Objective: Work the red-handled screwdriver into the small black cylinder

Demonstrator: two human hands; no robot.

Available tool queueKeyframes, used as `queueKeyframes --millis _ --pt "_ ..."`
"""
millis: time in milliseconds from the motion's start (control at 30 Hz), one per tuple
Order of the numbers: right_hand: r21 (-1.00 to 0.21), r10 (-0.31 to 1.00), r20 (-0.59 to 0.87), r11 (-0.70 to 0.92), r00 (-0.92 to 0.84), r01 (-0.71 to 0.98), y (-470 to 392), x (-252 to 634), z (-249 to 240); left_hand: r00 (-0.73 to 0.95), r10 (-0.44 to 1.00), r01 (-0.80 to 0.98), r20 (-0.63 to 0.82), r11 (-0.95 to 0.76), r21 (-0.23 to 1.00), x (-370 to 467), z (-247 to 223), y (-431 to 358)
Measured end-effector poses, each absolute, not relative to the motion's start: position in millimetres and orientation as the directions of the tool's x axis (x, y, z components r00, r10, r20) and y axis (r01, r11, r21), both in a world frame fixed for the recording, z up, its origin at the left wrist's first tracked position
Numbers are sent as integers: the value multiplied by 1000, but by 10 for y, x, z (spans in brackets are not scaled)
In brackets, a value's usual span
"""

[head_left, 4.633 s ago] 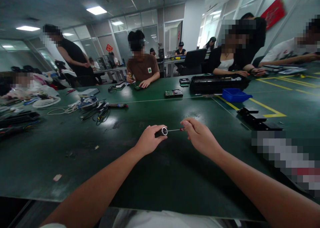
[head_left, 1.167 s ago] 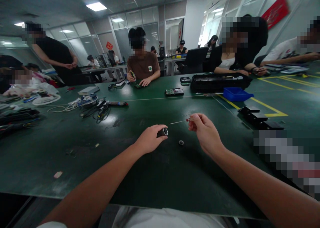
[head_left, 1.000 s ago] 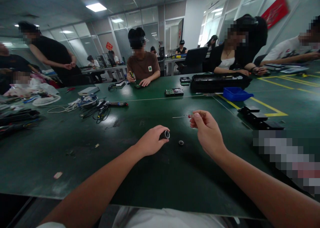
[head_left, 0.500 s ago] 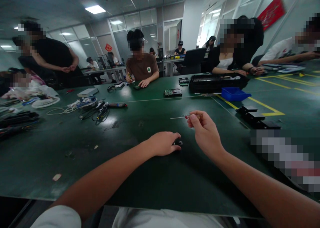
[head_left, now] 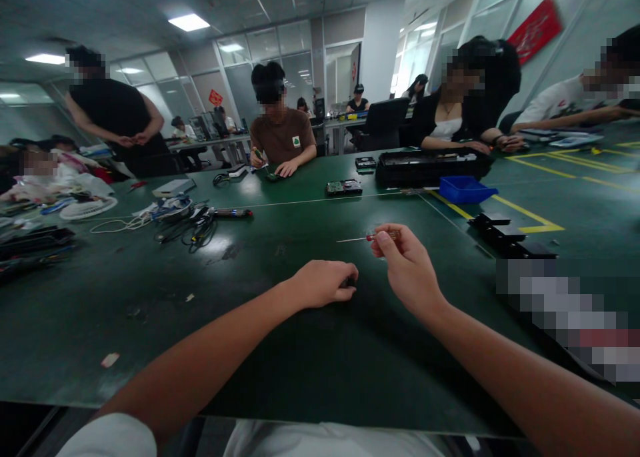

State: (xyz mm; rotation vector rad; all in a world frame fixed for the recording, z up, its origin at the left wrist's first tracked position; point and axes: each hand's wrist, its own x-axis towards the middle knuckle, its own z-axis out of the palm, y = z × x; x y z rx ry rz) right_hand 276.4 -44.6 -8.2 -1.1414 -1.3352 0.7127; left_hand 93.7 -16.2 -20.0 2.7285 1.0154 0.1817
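My right hand [head_left: 406, 255] is closed round the handle of a screwdriver [head_left: 356, 239], raised above the table. The handle is red and clear, and its thin metal shaft points left. Lower and to the left, my left hand [head_left: 323, 283] rests at the green table [head_left: 300, 350], its fingers curled round a small dark object [head_left: 347, 281]. Most of that object is hidden by the hand, so its kind cannot be made out. The screwdriver's tip is apart from it.
Beyond my hands lie a hard drive [head_left: 344, 187], a blue bin [head_left: 466, 190] and a long black housing [head_left: 434, 168]. Black brackets [head_left: 510, 235] lie to the right. Tangled cables [head_left: 175, 213] and a dark pen-like tool [head_left: 233, 213] are on the left. A co-worker [head_left: 283, 133] works opposite.
My left fingers have closed further over the dark object, which now shows less. The screwdriver stays in my right hand with its shaft tilted slightly more downward. The view has shifted a little.
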Motion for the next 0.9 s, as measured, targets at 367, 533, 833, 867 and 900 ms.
queueKeyframes --millis 367,533,833,867,900 --pt "-934 929 336 309 152 178 -422 2756 -118 177 984 244 20 -64 968 -175 -96 -35" --pt "-948 940 306 287 151 135 -410 2763 -129 -153 986 -180 -63 35 983 -894 -14 -13" --pt "-956 945 289 277 150 97 -366 2772 -168 -595 797 -307 -102 -108 946 -2019 227 -293" --pt "-957 947 287 275 148 96 -364 2771 -169 -637 765 -283 -98 -113 952 -2126 218 -321" --pt "-957 947 285 273 149 95 -363 2770 -169 -674 734 -242 -87 -108 964 -2231 204 -347"
